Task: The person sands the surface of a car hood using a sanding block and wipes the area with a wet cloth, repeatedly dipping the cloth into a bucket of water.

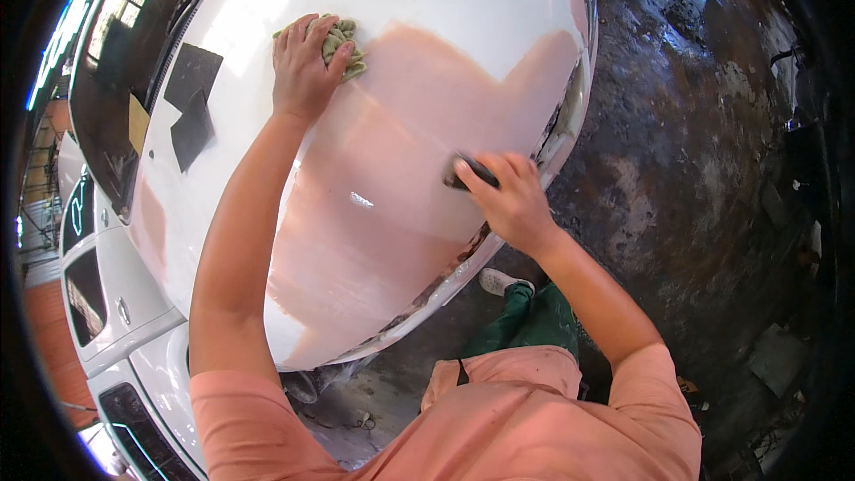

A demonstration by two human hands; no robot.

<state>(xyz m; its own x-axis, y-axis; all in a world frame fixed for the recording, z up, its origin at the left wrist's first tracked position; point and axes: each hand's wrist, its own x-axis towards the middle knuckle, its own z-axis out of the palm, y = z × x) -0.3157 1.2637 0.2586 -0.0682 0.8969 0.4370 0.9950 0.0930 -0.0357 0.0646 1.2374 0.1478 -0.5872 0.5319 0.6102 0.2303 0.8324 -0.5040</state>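
My left hand [305, 67] is closed on a crumpled olive-green cloth [346, 43], resting on a white car's bonnet [232, 205] near its upper middle. Lower and to the right, my right hand [512, 200] grips a dark block [470, 174], its underside hidden against a broad pinkish patch [374, 232] on the bonnet. The patch looks smooth, with pale streaks and uneven edges.
Two dark sheets [191, 71] and a tan sheet [138, 125] lie by the windscreen at left. Another white vehicle [134, 303] stands at far left. The stained dark floor [668, 169] shows along the right, with flat scraps [775, 361] on it.
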